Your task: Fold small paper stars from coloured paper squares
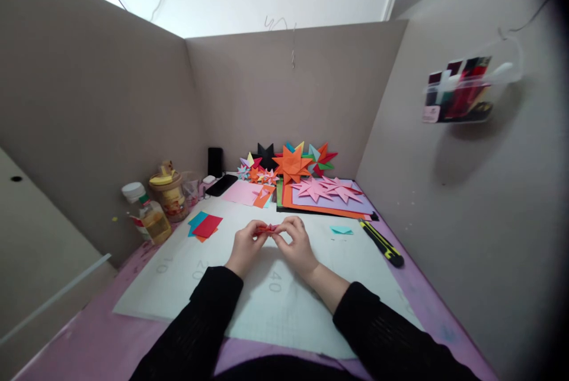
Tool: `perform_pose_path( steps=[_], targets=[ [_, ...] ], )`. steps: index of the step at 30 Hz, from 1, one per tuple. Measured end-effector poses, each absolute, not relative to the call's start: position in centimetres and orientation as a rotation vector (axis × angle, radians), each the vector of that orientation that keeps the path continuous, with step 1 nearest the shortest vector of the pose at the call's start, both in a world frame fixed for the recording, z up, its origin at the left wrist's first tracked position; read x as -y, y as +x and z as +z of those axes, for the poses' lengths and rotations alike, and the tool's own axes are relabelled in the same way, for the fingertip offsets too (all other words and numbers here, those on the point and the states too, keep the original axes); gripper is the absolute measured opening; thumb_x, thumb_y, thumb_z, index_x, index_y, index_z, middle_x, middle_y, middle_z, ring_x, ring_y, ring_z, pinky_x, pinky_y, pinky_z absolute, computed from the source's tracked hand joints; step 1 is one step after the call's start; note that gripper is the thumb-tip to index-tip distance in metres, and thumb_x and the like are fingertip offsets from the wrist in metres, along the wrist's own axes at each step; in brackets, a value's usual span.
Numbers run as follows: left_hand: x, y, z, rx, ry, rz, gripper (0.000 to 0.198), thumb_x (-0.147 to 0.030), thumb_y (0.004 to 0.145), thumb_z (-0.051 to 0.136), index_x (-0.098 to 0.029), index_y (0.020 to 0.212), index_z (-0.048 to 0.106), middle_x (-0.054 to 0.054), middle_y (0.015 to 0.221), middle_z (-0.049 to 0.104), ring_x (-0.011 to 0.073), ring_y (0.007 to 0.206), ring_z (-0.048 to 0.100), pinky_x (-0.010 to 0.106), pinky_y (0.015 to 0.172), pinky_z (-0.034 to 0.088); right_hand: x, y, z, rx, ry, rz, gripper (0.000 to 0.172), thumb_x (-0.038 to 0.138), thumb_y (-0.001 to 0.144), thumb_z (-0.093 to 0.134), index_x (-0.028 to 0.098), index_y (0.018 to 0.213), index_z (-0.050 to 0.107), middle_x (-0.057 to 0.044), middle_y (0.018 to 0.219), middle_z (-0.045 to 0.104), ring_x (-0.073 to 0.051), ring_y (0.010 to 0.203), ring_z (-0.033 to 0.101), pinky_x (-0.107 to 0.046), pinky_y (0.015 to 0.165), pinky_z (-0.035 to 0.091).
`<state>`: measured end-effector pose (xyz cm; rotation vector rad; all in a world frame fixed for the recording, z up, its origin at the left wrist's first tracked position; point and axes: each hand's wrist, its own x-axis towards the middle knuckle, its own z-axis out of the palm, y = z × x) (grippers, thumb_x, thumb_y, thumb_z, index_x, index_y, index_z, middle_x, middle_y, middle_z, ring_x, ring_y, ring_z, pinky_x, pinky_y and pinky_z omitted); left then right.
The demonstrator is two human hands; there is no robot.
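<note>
A small folded red paper piece (pixel 267 228) is pinched between both my hands just above a pale cutting mat (pixel 186 274). My left hand (pixel 245 246) closes its fingers on the piece's left end. My right hand (pixel 295 242) closes its fingers on the right end. Both forearms wear black sleeves. A little stack of red, blue and orange paper squares (pixel 204 226) lies on the mat to the left of my hands. A small teal paper bit (pixel 341 230) lies to the right.
Folded paper stars, the largest orange (pixel 292 163), and pink ones on stacked sheets (pixel 331 190), fill the back. A yellow-black utility knife (pixel 382 243) lies right. Bottles and a jar (pixel 153 209) stand left; a black phone (pixel 221 184) lies beyond. Grey partition walls enclose the desk.
</note>
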<state>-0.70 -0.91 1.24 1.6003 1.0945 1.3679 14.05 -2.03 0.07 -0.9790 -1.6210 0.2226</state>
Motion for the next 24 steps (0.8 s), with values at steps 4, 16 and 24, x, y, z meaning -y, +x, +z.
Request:
perform_pose_path(
  steps=[4,16,24],
  targets=[
    [0.7,-0.8,0.8,-1.098,1.664,1.347,0.012,-0.022,0.069,0.066,-0.020,0.080,0.062,0.004,0.081,0.064,0.0165,0.076,0.061,0.026,0.074,0.046,2.1,14.1,0.1,1.654,-1.013,0.103,0.010,0.021,0.076,0.058,0.023,0.082,0.066,-0.004,0.085,0.048,-0.019,0.085,0.049,-0.036,0.081,0.041],
    [0.8,-0.7,0.6,-1.131,1.674,1.402,0.010,-0.023,0.071,0.062,-0.020,0.080,0.061,0.003,0.080,0.064,0.0168,0.076,0.061,0.027,0.075,0.046,2.4,14.0,0.0,1.686,-1.018,0.013,0.010,0.021,0.078,0.057,0.023,0.081,0.066,-0.008,0.110,0.047,-0.025,0.108,0.043,-0.044,0.092,0.036],
    [0.5,0.0,0.6,-1.042,1.431,1.237,0.029,-0.027,0.065,0.067,-0.015,0.088,0.054,0.000,0.064,0.063,0.0128,0.058,0.060,0.023,0.057,0.046,1.4,14.3,-0.5,1.584,-1.092,0.288,0.009,0.021,0.077,0.056,0.022,0.078,0.064,-0.007,0.102,0.052,-0.023,0.105,0.047,-0.041,0.093,0.037]
  ],
)
